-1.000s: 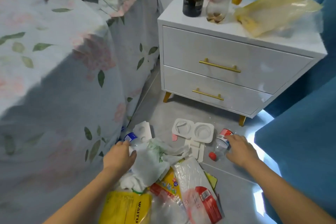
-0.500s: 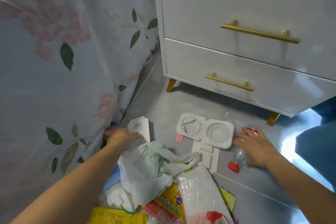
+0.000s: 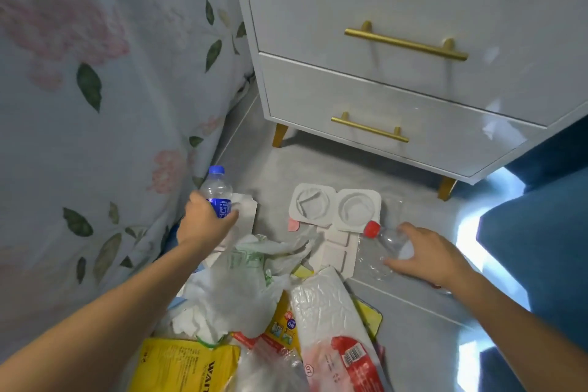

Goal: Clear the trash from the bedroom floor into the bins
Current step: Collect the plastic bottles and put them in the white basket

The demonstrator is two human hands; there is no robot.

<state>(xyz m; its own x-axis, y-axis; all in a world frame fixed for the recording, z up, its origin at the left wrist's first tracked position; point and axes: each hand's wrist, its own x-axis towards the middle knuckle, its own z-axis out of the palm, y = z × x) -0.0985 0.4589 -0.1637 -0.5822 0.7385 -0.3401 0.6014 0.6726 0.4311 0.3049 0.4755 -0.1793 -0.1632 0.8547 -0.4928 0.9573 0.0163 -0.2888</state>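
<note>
Left hand: the left hand grips a clear plastic bottle with blue cap and label, upright beside the floral bedsheet.
Right hand: the right hand curls around a clear crumpled red-capped bottle, lying on the grey floor.

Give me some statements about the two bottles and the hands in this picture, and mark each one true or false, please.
1. The left hand grips the blue-capped bottle. True.
2. The red-capped bottle stands upright. False: it lies on its side under the right hand.
3. The lower drawer of the nightstand is open. False: it is closed.
4. The white twin-cup tray lies on the floor between the hands. True.
</note>
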